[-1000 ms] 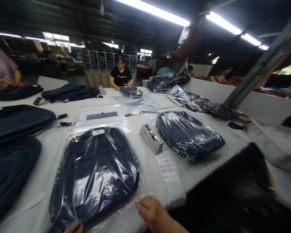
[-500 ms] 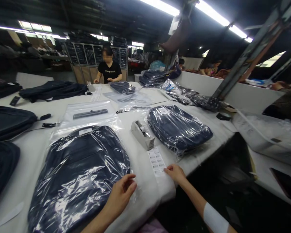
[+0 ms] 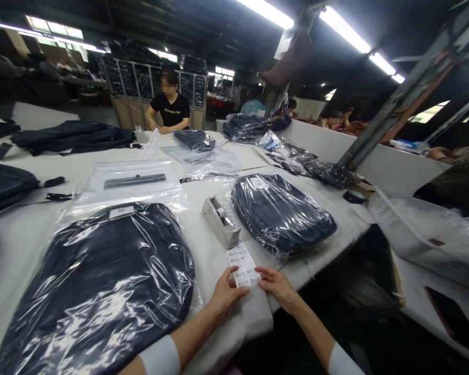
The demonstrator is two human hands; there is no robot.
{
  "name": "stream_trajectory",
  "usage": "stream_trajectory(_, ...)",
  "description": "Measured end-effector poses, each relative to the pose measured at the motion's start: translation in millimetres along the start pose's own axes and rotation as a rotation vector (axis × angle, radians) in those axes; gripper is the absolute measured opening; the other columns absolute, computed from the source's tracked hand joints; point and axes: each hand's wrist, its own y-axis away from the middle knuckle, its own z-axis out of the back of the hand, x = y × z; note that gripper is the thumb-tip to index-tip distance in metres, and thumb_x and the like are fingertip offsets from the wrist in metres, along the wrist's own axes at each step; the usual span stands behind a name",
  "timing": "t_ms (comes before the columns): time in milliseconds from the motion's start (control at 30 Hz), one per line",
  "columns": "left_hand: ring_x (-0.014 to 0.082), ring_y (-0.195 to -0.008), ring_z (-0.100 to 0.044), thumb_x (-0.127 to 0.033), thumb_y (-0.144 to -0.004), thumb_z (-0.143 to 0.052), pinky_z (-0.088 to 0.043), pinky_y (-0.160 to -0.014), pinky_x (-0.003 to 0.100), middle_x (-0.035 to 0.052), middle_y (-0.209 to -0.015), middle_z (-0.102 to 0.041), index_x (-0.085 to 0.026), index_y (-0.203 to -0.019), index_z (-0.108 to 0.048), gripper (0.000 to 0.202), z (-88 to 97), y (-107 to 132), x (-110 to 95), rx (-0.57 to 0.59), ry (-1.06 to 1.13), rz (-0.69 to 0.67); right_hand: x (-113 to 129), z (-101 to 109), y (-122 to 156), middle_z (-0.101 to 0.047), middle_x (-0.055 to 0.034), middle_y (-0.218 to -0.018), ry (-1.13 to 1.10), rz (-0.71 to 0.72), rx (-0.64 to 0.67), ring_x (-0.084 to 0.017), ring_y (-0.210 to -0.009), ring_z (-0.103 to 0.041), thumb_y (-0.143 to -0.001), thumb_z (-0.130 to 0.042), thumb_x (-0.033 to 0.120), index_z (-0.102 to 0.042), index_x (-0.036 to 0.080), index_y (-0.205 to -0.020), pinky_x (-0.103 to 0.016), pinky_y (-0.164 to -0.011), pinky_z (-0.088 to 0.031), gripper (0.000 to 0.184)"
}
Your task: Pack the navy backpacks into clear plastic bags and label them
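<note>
A white sheet of barcode labels [image 3: 243, 264] lies near the front edge of the table, just below a grey tape dispenser [image 3: 221, 223]. My left hand [image 3: 225, 292] has its thumb and fingers at the sheet's lower left edge. Opposite it, my right hand [image 3: 278, 287] pinches the lower right edge. To the left is a dark navy backpack [image 3: 113, 281] in a clear plastic bag, with a white label [image 3: 121, 211] near its top. Another bagged navy backpack [image 3: 283, 213] rests right of the dispenser.
Across the table a person [image 3: 171, 112] handles a strip of labels [image 3: 150, 145]. Unbagged dark bags [image 3: 76, 136] lie at the left. A clear plastic bin [image 3: 426, 229] and a phone [image 3: 455, 317] are at the right, near a slanted metal post [image 3: 394, 104].
My left hand has moved right, from beside the large bagged backpack to the label sheet. My right hand stays at the sheet's right edge. The view has shifted slightly; the person opposite brought both hands together.
</note>
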Motion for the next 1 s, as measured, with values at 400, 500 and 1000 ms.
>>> stream_trajectory(400, 0.0203, -0.076, -0.065, -0.007, -0.058, -0.067, -0.050, -0.072, 0.029, 0.0021, -0.079, -0.073, -0.014, -0.086, -0.071, 0.029, -9.8, -31.6, 18.4, -0.226, -0.347, -0.176, -3.4, 11.2, -21.4, -0.063, 0.0024, -0.061, 0.214, 0.102, -0.014, -0.015, -0.060, -0.058, -0.058, -0.076, 0.032, -0.070, 0.015, -0.088, -0.030, -0.062, -0.047, 0.034)
stream_trajectory(500, 0.0180, -0.068, -0.063, -0.008, -0.061, -0.064, -0.047, -0.065, 0.026, -0.0009, -0.068, -0.070, -0.016, -0.076, -0.071, 0.018, -11.4, -34.0, 16.9, -0.254, -0.389, -0.197, -3.1, 8.4, -22.6, -0.066, 0.0008, -0.067, 0.272, 0.149, -0.032, -0.016, -0.064, -0.059, -0.060, -0.074, 0.030, -0.070, 0.017, -0.082, -0.029, -0.062, -0.046, 0.026)
stream_trajectory(1000, 0.0221, -0.081, -0.066, -0.024, -0.068, -0.066, -0.050, -0.077, 0.031, 0.0068, -0.084, -0.073, -0.013, -0.084, -0.071, 0.020, -17.5, -24.1, 7.8, -0.290, -0.561, -0.175, 32.5, -12.3, 29.0, -0.069, -0.0073, -0.098, 0.553, 0.622, -0.529, -0.026, -0.096, -0.062, -0.076, -0.061, 0.046, -0.069, 0.024, -0.074, -0.040, -0.091, -0.047, 0.023)
